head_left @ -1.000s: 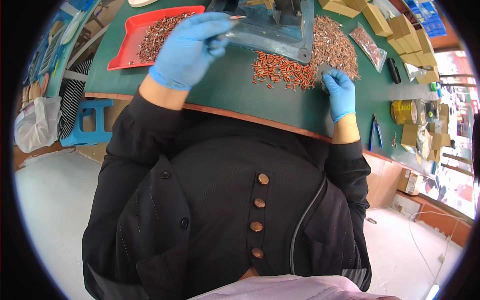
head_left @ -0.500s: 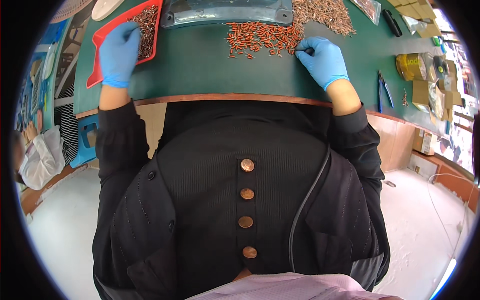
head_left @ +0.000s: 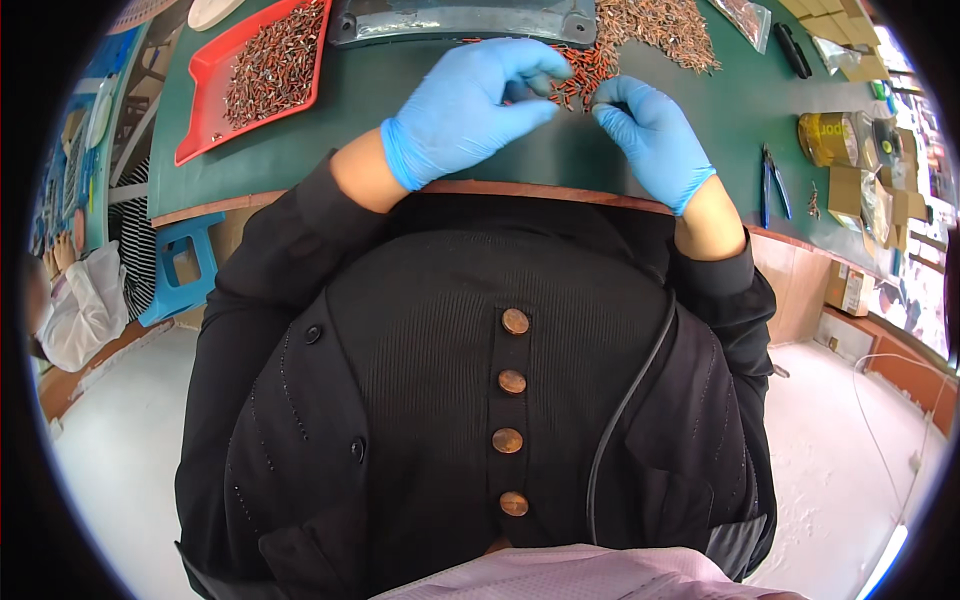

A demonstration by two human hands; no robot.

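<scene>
Both your hands are at the far edge of the green bench (head_left: pixel 300 170), working the same spot. Left hand (head_left: pixel 465 110) in a blue glove is curled, fingertips pinched near the small pile of orange-red pieces (head_left: pixel 580 75); something small may be between thumb and forefinger, but I can't tell for sure, it's too small and partly hidden. Right hand (head_left: pixel 650 135), also gloved, has its fingertips down on the edge of that same pile, grip nearly closed; whether it has hold of a piece I can't tell either. The two hands sit close together, fingertips nearly meeting over the pile. Just beyond them lies a grey flat fixture (head_left: pixel 465 20) along the top edge, and to its right a bigger loose heap of brownish pieces (head_left: pixel 660 25) spread on the bench. Far left, the red tray (head_left: pixel 205 110) holds a good layer of similar small pieces, well apart from your hands. On progress, my read: the tray is partly filled, so a fair share looks handled, but the pile under your fingers and the bigger heap behind it are both sizeable, so plenty is left. Blue-handled pliers (head_left: pixel 772 185) lie on the right, untouched, near a yellow tape roll (head_left: pixel 830 140) and cardboard boxes (head_left: pixel 860 190).
</scene>
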